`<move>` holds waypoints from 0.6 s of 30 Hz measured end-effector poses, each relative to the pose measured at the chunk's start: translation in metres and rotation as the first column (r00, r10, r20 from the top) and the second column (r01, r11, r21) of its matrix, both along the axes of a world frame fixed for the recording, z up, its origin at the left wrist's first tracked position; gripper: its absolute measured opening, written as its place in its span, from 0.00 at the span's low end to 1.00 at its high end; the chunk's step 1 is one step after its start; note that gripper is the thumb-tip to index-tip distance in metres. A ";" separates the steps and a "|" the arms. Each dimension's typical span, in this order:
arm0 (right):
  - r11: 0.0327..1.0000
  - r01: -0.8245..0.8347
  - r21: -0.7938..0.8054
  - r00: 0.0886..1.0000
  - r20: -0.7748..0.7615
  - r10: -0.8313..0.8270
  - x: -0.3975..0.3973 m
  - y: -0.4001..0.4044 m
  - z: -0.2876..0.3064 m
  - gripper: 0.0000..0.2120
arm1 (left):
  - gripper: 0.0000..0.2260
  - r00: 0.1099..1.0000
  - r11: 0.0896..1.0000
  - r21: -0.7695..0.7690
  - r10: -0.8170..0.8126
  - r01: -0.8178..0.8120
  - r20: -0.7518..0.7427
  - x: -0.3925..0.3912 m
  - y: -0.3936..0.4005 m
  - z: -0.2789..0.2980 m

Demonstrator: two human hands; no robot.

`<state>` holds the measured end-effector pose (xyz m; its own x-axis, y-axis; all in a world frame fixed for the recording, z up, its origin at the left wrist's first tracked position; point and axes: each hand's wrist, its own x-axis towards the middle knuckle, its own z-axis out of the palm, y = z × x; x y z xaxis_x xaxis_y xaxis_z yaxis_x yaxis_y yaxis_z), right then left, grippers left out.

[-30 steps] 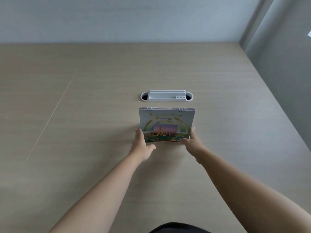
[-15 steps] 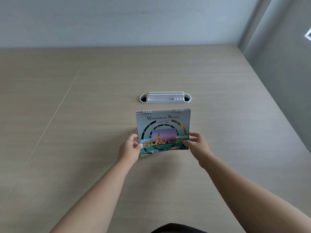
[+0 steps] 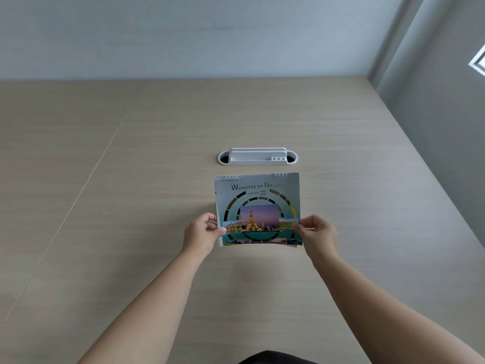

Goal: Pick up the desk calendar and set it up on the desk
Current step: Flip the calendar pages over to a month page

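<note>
A person is holding one calendar [image 3: 257, 208] above a pale wood bench [image 3: 105, 206], both hands working its lower corners. The left hand [image 3: 200, 233] is pinching the lower left edge, thumb on the cover and fingers curled behind; the right hand [image 3: 316, 233] is pinching the lower right edge the same way. Each grip is closed on the calendar — neither is slack.

The calendar is sitting just near of a white cable tray [image 3: 257, 156] sunk into the bench, its spiral binding pointing to the far side and its cover, titled "Wonders of Nature", tilting up toward the camera. Its bottom edge appears to be hanging clear of the bench, though the angle is making that hard to confirm.

As for progress, the pick-up part is looking done: the calendar is in hand and raised. What is remaining, by the look of it, is the setting up — spreading the base so the stand forms a tent, then placing it upright on the bench and letting go. Whether the stand is already opening behind the cover is not showing from here.

The count is short: one calendar, one cable tray, two hands, two bare forearms reaching in from the near edge. A thin seam is running across the bench at left.
</note>
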<state>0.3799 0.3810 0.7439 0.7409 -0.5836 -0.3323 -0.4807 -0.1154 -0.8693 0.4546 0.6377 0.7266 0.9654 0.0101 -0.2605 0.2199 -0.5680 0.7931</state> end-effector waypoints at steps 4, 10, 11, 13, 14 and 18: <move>1.000 0.028 0.011 0.999 -0.017 -0.028 -0.003 0.005 0.007 0.09 | 0.11 1.000 1.000 -0.007 0.004 -0.004 0.007 0.000 -0.001 0.001; 0.999 -0.005 0.033 1.000 -0.015 0.005 -0.006 0.006 0.013 0.07 | 0.11 1.000 1.000 -0.006 -0.005 0.005 0.008 0.001 0.001 -0.002; 1.000 -0.004 0.023 1.000 -0.017 0.004 -0.006 0.006 0.013 0.07 | 0.11 1.000 1.000 -0.003 -0.008 0.008 0.009 0.002 0.000 -0.002; 1.000 -0.007 -0.004 1.000 -0.023 0.007 -0.005 0.007 0.013 0.08 | 0.11 1.000 1.000 0.011 -0.019 0.019 0.010 0.002 0.000 -0.002; 1.000 -0.010 -0.015 1.000 -0.027 0.009 -0.005 0.007 0.013 0.08 | 0.12 1.000 0.999 0.017 -0.027 0.027 0.005 0.003 -0.001 -0.003; 0.999 -0.029 -0.020 0.999 -0.027 0.029 -0.003 0.007 0.013 0.08 | 0.26 0.995 0.998 -0.010 -0.057 0.057 -0.079 0.000 -0.005 -0.001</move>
<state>0.3768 0.3878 0.7569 0.7488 -0.5685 -0.3406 -0.4998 -0.1469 -0.8536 0.4549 0.6323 0.7254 0.9407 -0.0468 -0.3359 0.2494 -0.5756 0.7787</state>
